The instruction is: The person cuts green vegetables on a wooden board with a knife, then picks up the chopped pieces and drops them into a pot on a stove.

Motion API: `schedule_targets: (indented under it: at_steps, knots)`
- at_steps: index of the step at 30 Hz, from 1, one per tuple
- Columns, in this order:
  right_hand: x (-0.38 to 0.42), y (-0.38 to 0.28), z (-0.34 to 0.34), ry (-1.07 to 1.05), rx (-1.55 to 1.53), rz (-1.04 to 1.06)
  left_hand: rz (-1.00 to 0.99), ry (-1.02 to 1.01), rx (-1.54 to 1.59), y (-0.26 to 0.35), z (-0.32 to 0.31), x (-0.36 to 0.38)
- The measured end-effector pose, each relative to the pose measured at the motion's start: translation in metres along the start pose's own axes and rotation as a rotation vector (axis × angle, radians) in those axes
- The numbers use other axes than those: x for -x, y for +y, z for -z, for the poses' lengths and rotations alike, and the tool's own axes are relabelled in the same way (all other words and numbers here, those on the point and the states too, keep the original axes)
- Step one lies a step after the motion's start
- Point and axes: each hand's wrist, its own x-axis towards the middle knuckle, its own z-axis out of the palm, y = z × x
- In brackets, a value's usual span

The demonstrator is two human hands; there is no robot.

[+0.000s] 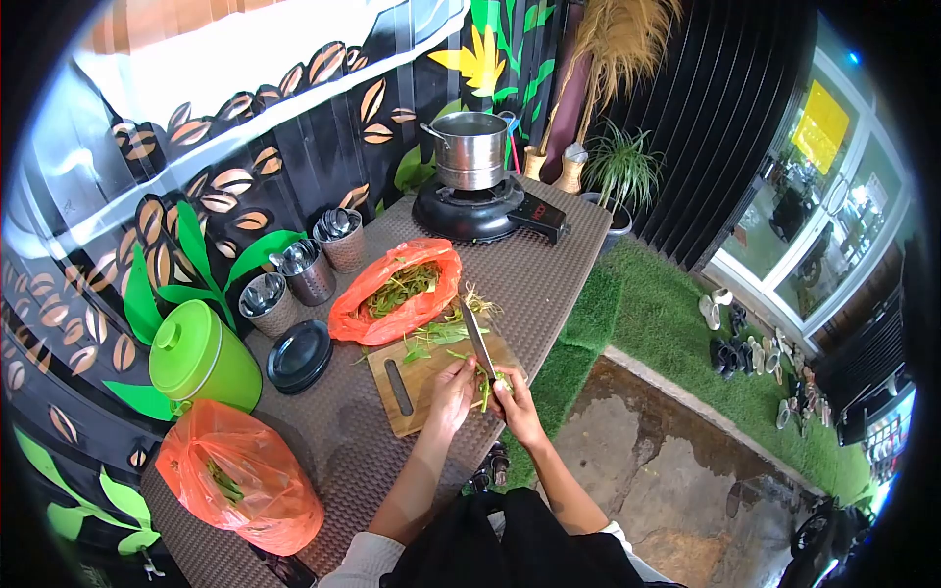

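Landmark: wooden cutting board [417, 377], lying on the brown woven tabletop [549, 269] near its front edge.

Right hand [517, 404]: at the board's near right corner, fingers closed around the handle of a knife [477, 338]; blade runs away from the hand across the board's right side, toward the far edge.

Left hand [453, 392]: on the board just left of the right hand, fingers curled and pinching a small bunch of green stems [485, 392] against the blade's base. Stems sit between the two hands, at the board's near right part.

Loose green leaves [441, 333] scattered along the board's far edge.

Orange plastic bag [397, 291]: open, holding greens, touching the board's far side.

Second orange bag [240, 475]: well left of the board, toward the near end of the table, some greens inside.

Green lidded container [201, 355] and black round lid [299, 356]: left of the board, lid the nearer of the two.

Three metal cups [304, 274] of cutlery: beyond the board to the left, along the wall.

Steel pot [471, 147] on a black stove [480, 211]: well beyond the board, at the table's far end
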Motion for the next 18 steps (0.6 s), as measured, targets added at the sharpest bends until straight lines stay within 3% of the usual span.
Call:
schedule_targets:
  at_steps: [2, 18]
  knots:
    - [0.0, 0.0, -0.001, 0.007, 0.005, 0.004, -0.087, 0.029, -0.017, 0.002, -0.007, 0.001]
    - [-0.003, -0.006, -0.002, -0.066, 0.052, -0.024, -0.07, -0.001, 0.024, 0.002, 0.003, -0.004]
